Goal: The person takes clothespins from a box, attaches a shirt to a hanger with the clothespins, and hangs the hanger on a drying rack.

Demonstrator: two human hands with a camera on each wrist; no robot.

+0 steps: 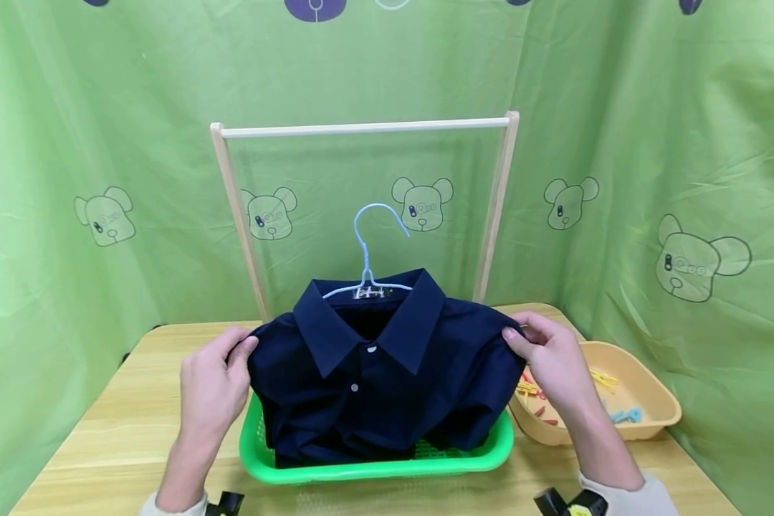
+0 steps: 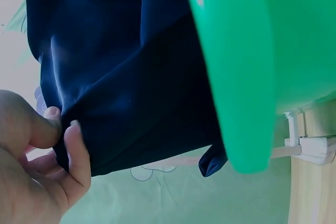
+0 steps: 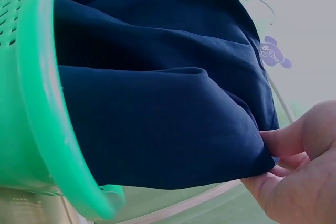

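Basket, green plastic, perforated (image 1: pixel 387 473): centre of the table. Contents: lower folds of a dark navy shirt (image 1: pixel 387 380), whose shoulders and collar rise above the rim.

Hanger, pale blue wire (image 1: pixel 365 259): set inside the shirt collar, hook upright.

Tray, peach-coloured, rounded corners (image 1: pixel 635 380): right of the basket, partly behind the right forearm. Contents: yellow clips (image 1: pixel 603 380), blue clips (image 1: pixel 626 416), red clips (image 1: pixel 545 421), loosely scattered.

Left hand (image 1: pixel 213 387): thumb and fingers pinch the shirt at its shoulder on that side, outside the basket rim.

Right hand (image 1: pixel 557 365): thumb and fingers pinch the opposite shoulder, beside the tray; the cloth is spread between both hands.

Rack, wooden posts with a white crossbar (image 1: pixel 368 128): behind the shirt; the crossbar stands above the hook, well apart from it, with open air between.

Table, light wood grain (image 1: pixel 135 401): a broad stretch of surface runs from the basket to the left edge; the tray sits near the right edge, close to a green curtain (image 1: pixel 716 373).
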